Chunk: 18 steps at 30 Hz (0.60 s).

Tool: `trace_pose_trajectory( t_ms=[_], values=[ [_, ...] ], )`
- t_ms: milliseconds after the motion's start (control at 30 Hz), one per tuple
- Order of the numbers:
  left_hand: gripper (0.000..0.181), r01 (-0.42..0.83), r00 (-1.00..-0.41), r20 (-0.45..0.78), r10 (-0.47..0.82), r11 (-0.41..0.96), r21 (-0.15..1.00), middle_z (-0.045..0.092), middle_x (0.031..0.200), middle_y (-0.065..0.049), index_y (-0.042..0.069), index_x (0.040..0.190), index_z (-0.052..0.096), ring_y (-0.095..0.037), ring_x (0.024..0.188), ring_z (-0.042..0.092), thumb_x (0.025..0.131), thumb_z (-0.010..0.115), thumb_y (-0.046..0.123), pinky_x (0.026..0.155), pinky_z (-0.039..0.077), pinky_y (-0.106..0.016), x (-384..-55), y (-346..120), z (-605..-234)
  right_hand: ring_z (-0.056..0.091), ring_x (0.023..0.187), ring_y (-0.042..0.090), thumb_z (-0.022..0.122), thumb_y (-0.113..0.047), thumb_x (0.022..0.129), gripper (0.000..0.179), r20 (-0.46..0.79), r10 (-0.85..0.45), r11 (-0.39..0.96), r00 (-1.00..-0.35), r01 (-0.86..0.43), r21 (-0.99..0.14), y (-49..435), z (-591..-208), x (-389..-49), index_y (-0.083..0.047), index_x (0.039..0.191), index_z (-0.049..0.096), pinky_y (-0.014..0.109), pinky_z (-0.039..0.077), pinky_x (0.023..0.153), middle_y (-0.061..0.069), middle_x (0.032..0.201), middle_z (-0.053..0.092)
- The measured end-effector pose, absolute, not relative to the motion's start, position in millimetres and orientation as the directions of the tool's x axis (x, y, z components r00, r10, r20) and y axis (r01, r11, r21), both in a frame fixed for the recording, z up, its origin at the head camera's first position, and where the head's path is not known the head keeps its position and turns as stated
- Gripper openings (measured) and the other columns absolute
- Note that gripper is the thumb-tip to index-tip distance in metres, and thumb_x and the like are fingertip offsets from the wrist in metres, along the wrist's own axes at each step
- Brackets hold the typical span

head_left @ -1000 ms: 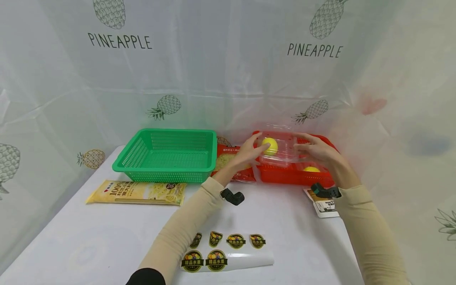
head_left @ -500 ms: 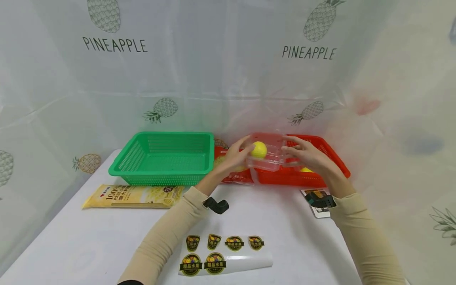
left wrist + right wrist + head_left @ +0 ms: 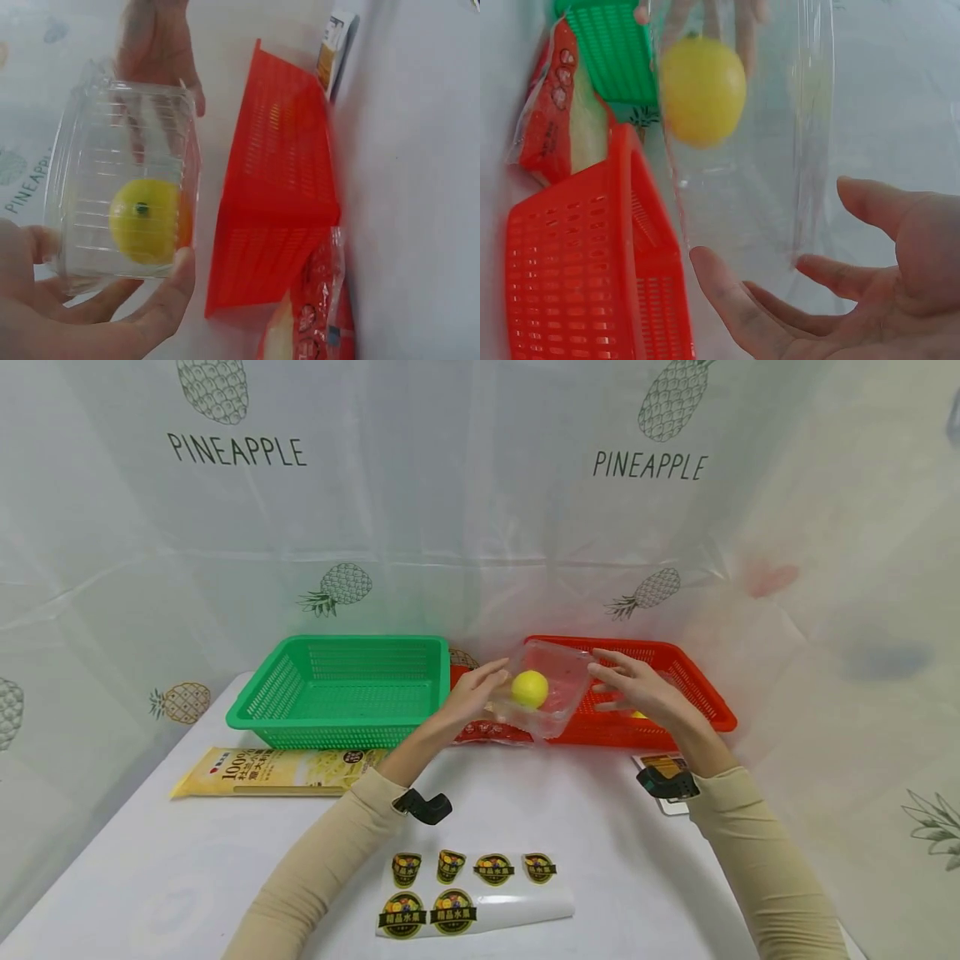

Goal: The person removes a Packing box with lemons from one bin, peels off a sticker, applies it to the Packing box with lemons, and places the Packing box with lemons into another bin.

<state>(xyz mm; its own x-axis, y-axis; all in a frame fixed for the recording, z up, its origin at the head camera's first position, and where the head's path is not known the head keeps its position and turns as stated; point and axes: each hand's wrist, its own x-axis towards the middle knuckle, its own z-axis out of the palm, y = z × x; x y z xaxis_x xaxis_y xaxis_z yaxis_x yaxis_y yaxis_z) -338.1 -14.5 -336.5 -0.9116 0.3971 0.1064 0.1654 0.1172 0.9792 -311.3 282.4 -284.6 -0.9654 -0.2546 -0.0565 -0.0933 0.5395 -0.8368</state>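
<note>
A clear plastic box (image 3: 562, 670), tilted, hangs in front of the red basket (image 3: 600, 736), with one round yellow fruit (image 3: 529, 690) inside at its left end. In the left wrist view, the fruit shows a small green stem mark. My left hand (image 3: 467, 695) holds the box by that end, thumb on one side and fingers on the other. At the opposite end, my right hand (image 3: 637, 687) is spread; in the right wrist view its fingertips (image 3: 703, 257) are at the box's edge, while the thumb stands apart. More yellow (image 3: 639, 715) shows in the basket, partly hidden.
A green basket (image 3: 337, 733) stands at the left, with a yellow noodle packet (image 3: 277, 772) before it. Between the baskets lies a red food packet (image 3: 487, 732). A sticker sheet (image 3: 525, 911) lies in front, and a small packet (image 3: 667, 767) at the right.
The box has moved left and toward me, out from over the red basket, and has tilted. The fruit stays at its left end. Both hands have gone left, the left one further.
</note>
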Motion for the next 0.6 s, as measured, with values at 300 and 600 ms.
trace_pose_trajectory(
  t_ms=[300,600],
  values=[
    [0.044,0.184,-0.870,0.120,0.478,0.090,0.979,0.048,0.147,-0.001,0.023,0.146,0.048,-0.025,0.107,0.063,0.104,0.046,0.037,0.078,0.060,-0.034,-327,-40,-339,0.048,0.130,0.036,0.050,-0.041,0.101,0.062,-0.042,-0.362,0.477,-0.931,-0.146,-0.867,278,-297,-313,-0.022,0.156,0.028,0.052,0.050,0.101,0.006,0.159,0.031],
    [0.039,0.185,-0.858,0.101,0.504,0.119,0.976,0.054,0.142,-0.003,0.024,0.141,0.054,-0.027,0.107,0.063,0.105,0.044,0.035,0.078,0.059,-0.032,-316,-56,-341,0.043,0.137,0.034,0.054,-0.044,0.099,0.054,-0.095,-0.437,0.539,-0.895,-0.175,-0.824,272,-301,-301,-0.033,0.149,0.040,0.047,0.052,0.100,0.000,0.158,0.034]
  ],
)
